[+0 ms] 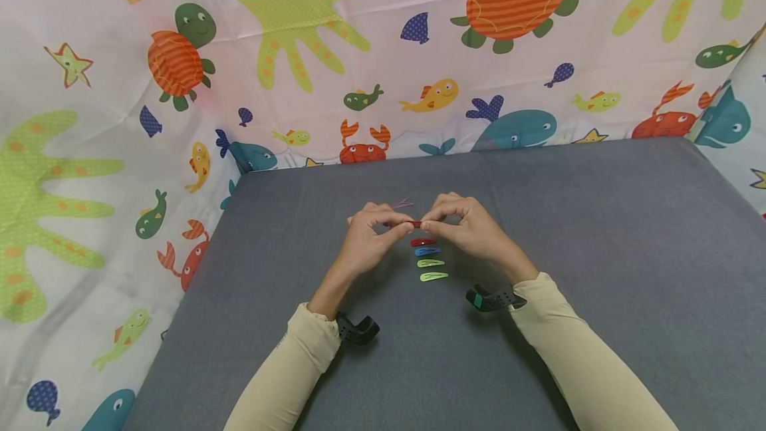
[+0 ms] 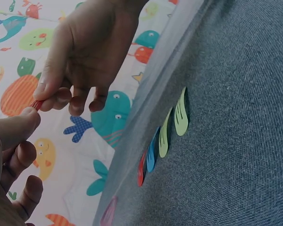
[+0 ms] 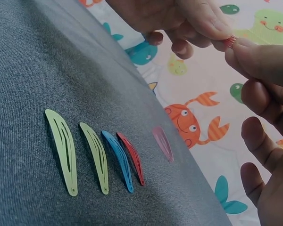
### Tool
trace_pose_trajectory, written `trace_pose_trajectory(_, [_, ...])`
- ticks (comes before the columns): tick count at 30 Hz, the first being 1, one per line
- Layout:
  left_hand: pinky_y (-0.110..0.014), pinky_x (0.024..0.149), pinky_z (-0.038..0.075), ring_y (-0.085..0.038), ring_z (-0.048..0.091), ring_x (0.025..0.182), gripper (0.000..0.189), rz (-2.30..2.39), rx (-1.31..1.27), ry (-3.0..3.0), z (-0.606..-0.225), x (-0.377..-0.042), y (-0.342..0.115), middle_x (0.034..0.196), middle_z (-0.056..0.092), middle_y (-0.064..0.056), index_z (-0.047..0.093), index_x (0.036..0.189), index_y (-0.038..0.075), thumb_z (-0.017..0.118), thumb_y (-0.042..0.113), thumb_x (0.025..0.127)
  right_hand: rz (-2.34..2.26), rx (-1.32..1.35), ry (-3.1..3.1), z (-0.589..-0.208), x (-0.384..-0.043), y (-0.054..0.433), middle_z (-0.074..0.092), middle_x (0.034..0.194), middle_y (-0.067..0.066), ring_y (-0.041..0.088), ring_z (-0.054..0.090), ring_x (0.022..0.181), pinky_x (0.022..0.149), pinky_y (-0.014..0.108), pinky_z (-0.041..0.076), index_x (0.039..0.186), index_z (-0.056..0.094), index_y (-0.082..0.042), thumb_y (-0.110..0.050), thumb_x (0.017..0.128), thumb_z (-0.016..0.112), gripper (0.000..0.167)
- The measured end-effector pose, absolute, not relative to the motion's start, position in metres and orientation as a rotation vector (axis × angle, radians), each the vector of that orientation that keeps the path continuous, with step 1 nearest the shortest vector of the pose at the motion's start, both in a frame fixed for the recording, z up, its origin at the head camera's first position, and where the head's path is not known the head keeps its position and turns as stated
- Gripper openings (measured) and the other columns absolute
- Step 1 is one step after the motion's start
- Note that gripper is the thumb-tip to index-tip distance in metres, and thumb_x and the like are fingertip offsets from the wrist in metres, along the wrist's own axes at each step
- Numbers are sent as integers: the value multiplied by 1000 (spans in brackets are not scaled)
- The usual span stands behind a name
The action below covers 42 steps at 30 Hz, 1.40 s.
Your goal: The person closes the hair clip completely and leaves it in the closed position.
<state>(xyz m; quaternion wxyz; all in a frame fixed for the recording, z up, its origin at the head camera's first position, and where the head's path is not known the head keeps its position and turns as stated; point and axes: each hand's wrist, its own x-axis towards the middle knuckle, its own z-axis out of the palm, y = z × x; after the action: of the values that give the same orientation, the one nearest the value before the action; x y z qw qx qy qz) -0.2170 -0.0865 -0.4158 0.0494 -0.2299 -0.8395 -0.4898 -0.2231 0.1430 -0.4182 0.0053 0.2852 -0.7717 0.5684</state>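
Note:
Between the fingertips of both hands is a small red hair clip (image 1: 417, 224), raised above the table and mostly covered by the fingers. My left hand (image 1: 370, 235) pinches one end with thumb and forefinger. The other end is pinched by my right hand (image 1: 469, 226) in the same way. Below the hands lies a column of snap clips: a red one (image 3: 132, 157), a blue one (image 3: 119, 162), a green one (image 3: 96, 160) and another green one (image 3: 63, 153). Past the red one lies a pink clip (image 3: 163, 144).
A grey cloth covers the table (image 1: 598, 271). White fabric (image 1: 335, 118) printed with sea animals hangs along the back and left sides. Black bands with camera mounts sit on both wrists, the left band (image 1: 358, 330) and the right band (image 1: 493, 298) just above the table.

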Motion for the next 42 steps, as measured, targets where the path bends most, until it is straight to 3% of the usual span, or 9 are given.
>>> trace_pose_trajectory(5, [-52, 93, 18, -14, 51, 90, 13, -1487, -660, -2547, -417, -217, -85, 81, 68, 2, 82, 101, 19, 78, 26, 91, 1779, 847, -2440, -419, -223, 143, 65, 85, 4, 18, 53, 85, 93, 47, 40, 95, 80, -9, -11, 96, 71, 10])
trace_pose_trajectory(11, [-50, 89, 15, -20, 50, 90, 21, -1411, -657, -2495, -419, -217, -84, 77, 64, 2, 80, 108, 19, 82, 24, 87, 1772, 750, -2493, -422, -224, 142, 66, 87, 7, 18, 56, 83, 81, 40, 45, 96, 79, -7, -14, 97, 70, 12])
trace_pose_trajectory(22, [-48, 84, 13, -15, 43, 82, 20, -1075, -728, -2393, -423, -218, -82, 72, 60, 5, 82, 102, 21, 86, 22, 83, 1801, 710, -2512, -421, -222, 141, 67, 91, 7, 18, 57, 82, 80, 40, 47, 97, 78, -7, -15, 98, 68, 13])
trace_pose_trajectory(30, [-50, 81, 16, -17, 43, 80, 19, -1000, -716, -2369, -421, -216, -80, 71, 61, 3, 82, 99, 19, 87, 20, 80, 1809, 705, -2521, -421, -221, 140, 68, 93, 8, 16, 59, 82, 77, 32, 48, 99, 78, -7, -16, 98, 68, 13])
trace_pose_trajectory(42, [-52, 83, 16, -19, 45, 82, 17, -963, -668, -2412, -425, -218, -82, 72, 61, 2, 82, 99, 19, 85, 26, 84, 1768, 638, -2527, -423, -222, 142, 65, 92, 8, 24, 60, 86, 81, 41, 48, 108, 76, -9, -18, 97, 70, 15])
